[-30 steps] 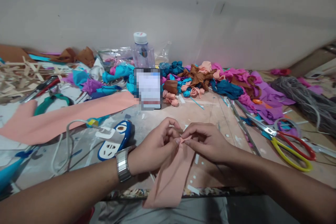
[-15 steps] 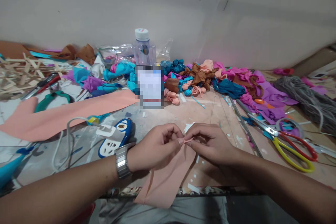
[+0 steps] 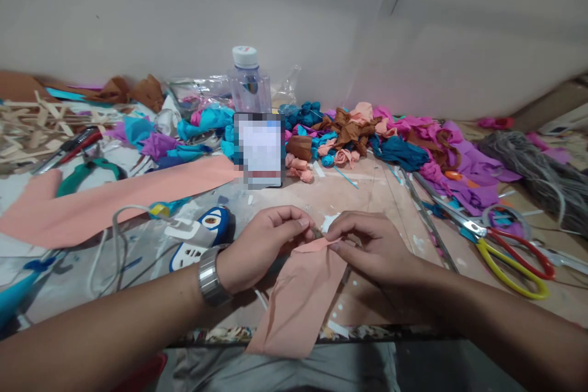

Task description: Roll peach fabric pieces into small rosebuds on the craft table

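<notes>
The left hand (image 3: 257, 248) and right hand (image 3: 372, 245) each have a grip pinched tight on the top edge of one peach strip (image 3: 298, 300), which drapes over the bench's (image 3: 367, 190) near edge. A second strip (image 3: 114, 202) lies to the left. Behind stands one bottle (image 3: 249, 89), its label too small to read, and one pair of scissors (image 3: 505, 251) lies to the right.

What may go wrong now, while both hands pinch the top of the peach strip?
The left hand and right hand pinch the peach strip at its top edge; pulling apart might tear it. Its lower end hangs past the table edge and may crease. The power strip beside the left wrist might get bumped.
</notes>
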The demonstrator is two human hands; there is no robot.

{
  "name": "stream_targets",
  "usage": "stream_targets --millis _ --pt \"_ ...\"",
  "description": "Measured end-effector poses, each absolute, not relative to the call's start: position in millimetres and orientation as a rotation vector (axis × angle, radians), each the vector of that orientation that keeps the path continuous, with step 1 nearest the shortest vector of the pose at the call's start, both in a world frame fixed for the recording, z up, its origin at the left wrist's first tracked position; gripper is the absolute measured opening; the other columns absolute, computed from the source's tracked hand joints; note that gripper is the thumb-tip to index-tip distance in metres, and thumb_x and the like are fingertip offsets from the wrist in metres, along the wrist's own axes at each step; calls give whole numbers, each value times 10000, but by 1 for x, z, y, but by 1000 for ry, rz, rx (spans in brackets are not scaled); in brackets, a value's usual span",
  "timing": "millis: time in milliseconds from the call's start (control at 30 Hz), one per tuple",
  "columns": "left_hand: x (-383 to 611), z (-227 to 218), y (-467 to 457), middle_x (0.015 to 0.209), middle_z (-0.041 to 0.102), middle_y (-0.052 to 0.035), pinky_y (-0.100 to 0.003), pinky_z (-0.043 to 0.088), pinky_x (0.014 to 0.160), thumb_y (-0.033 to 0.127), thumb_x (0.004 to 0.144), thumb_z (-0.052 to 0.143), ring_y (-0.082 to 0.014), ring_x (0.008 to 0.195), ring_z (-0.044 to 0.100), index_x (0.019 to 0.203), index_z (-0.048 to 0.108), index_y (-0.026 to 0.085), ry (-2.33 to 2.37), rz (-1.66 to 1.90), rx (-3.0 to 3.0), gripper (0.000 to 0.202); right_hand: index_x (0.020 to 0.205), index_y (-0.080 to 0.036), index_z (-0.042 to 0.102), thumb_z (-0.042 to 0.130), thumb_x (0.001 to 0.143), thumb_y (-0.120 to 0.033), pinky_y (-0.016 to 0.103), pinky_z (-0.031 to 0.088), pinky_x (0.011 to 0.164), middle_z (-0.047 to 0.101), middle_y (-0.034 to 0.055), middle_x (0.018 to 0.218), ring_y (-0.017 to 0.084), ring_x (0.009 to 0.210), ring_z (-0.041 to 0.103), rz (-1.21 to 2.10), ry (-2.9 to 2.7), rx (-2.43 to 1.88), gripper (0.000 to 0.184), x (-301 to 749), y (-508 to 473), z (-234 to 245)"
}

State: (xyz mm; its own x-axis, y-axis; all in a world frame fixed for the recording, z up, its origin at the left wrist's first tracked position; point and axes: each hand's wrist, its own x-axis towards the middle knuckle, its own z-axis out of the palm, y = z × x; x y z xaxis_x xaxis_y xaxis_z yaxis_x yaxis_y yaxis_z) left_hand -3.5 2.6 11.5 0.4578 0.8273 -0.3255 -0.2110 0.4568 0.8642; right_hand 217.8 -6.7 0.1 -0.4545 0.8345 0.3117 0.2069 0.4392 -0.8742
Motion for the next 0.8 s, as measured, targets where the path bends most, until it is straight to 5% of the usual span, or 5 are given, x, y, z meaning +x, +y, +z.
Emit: stream_targets --millis 567,800 --pt "-4 19 -6 746 606 -5 -186 357 568 428 856 704 -87 657 485 862 680 118 928 571 1251 312 937 -172 723 668 859 -99 241 516 675 726 48 849 137 751 680 993 -1917 -858 120 217 -6 -2" --pt "-3 19 -5 805 642 -33 -211 427 643 407 873 677 -116 741 545 861 680 119 910 617 1300 289 955 -175 716 671 865 -107 245 520 673 724 50 853 135 743 675 949 -1965 -826 122 219 -6 -2"
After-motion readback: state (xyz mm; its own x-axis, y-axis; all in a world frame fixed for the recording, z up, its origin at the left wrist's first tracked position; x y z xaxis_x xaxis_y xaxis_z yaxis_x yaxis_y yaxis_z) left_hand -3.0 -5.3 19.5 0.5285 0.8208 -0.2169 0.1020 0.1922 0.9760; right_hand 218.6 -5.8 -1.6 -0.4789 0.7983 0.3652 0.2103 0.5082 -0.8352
